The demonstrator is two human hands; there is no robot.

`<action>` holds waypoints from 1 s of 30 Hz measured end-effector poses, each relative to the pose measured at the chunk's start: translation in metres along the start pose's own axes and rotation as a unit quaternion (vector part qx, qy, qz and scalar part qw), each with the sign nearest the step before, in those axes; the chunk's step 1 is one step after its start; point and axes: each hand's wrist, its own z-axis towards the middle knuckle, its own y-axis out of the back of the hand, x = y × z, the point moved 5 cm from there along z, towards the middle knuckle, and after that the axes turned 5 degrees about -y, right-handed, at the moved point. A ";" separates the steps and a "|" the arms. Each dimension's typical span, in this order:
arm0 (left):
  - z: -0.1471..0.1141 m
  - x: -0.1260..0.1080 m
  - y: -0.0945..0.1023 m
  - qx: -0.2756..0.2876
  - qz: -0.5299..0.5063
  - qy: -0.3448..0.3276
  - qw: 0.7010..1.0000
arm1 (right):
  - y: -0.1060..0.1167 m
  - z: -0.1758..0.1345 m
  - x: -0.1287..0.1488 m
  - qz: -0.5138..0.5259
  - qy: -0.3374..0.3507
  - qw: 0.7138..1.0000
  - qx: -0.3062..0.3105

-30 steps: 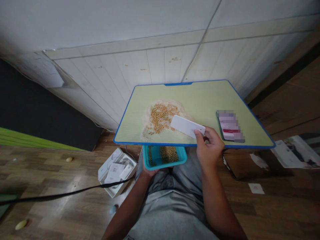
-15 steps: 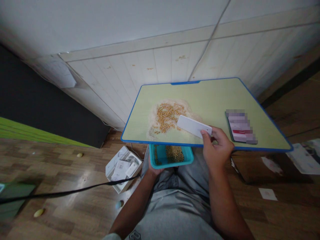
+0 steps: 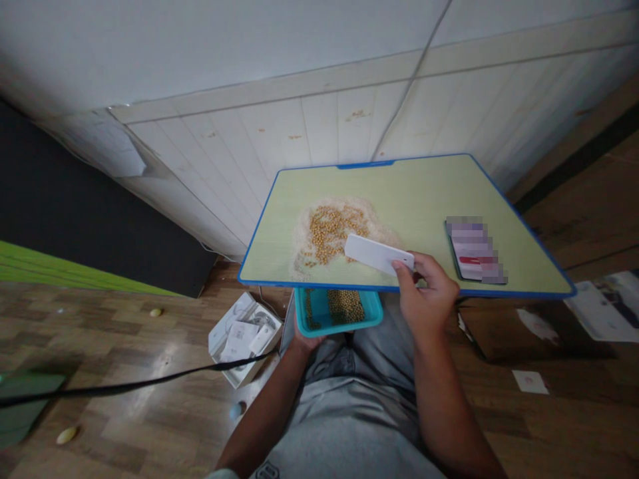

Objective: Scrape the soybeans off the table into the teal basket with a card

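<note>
My right hand (image 3: 429,293) pinches the end of a flat white plastic piece (image 3: 374,253) that has a small hole in it. Its far end is tilted over the right edge of a patch of yellow soybeans (image 3: 324,236), which lie among pale rice-like grains (image 3: 377,223) on a light green table (image 3: 419,189). Below the table's near edge, my left hand (image 3: 308,341) grips a teal plastic container (image 3: 339,328) from its left side and underneath; most of its fingers are hidden. Soybeans (image 3: 347,306) lie inside the container, mainly in its right part.
A smartphone (image 3: 476,259) rests on the right part of the table, which has a blue rim. An open white box (image 3: 244,339) with papers stands on the floor at left, near a black strap (image 3: 150,384). A panelled wall (image 3: 249,146) is behind the table.
The white plastic piece has shifted slightly left across the table in my right hand. My left hand keeps the container in place under the edge. The whole view has drifted a little.
</note>
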 end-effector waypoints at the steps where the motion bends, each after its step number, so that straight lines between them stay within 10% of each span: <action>1: 0.000 0.000 -0.001 0.001 -0.010 0.001 1.000 | 0.000 0.000 0.001 0.001 0.001 1.000 -0.001; 30: -0.011 -0.012 -0.028 0.006 -0.079 0.005 0.997 | -0.002 -0.002 -0.003 0.027 -0.015 0.999 0.018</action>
